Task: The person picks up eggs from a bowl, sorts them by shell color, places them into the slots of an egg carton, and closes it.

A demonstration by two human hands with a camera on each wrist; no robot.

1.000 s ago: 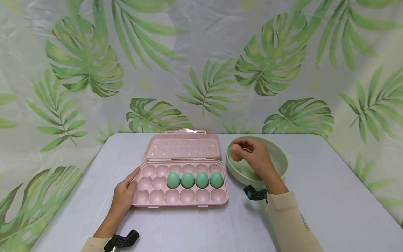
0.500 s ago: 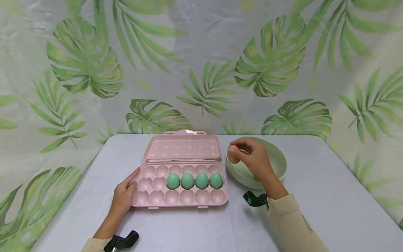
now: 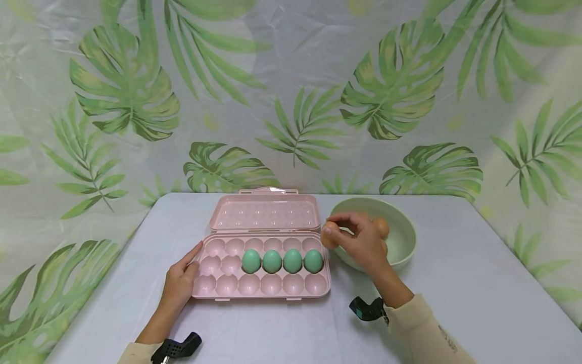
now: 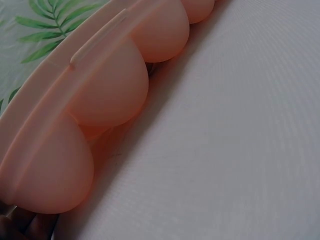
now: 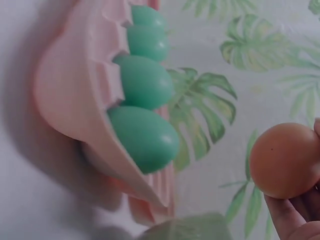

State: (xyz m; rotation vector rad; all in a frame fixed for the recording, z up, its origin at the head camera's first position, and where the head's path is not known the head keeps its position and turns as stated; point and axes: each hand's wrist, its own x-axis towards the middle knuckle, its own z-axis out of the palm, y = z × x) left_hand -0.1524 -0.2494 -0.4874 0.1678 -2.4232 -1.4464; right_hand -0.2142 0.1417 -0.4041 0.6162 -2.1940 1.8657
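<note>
The grey table (image 3: 454, 283) is carrying a pink egg tray (image 3: 261, 265), lid lying open, with a pale green bowl (image 3: 400, 237) just beside it on the right. The left hand (image 3: 179, 283) is resting, fingers relaxed, against the tray's left edge. Four green eggs (image 3: 282, 261) are sitting in the middle row. The right hand (image 3: 361, 240) is pinching a brown egg (image 3: 328, 236) in its fingertips, between bowl and tray.
</note>
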